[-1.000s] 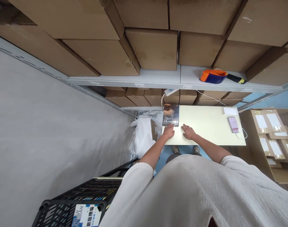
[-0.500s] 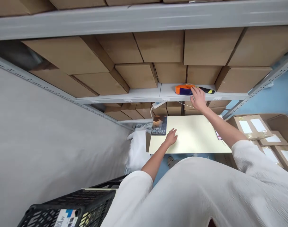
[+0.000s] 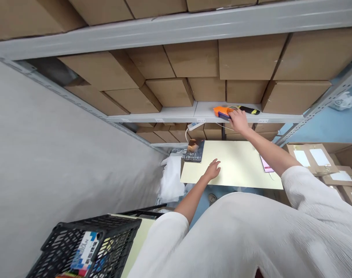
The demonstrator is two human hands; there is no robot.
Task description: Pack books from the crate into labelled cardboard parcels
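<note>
My right hand (image 3: pixel 238 120) reaches up to the grey shelf (image 3: pixel 178 113) and closes on the orange and blue tape dispenser (image 3: pixel 221 111) lying there. A black and yellow utility knife (image 3: pixel 249 111) lies just behind it. My left hand (image 3: pixel 213 170) rests flat with fingers spread on the pale yellow table (image 3: pixel 236 164). A dark-covered book (image 3: pixel 195 151) lies at the table's far left corner, a little beyond my left hand.
Brown cardboard boxes (image 3: pixel 170 90) fill the shelves above and below. A black plastic crate (image 3: pixel 89 247) with books stands at the lower left. Open cartons with labelled parcels (image 3: pixel 320 158) sit to the right. White bags (image 3: pixel 171 177) lie on the floor left of the table.
My right hand left the table, rose to the shelf and now grips the tape dispenser. My left hand slid slightly back from the book. The view tilted upward.
</note>
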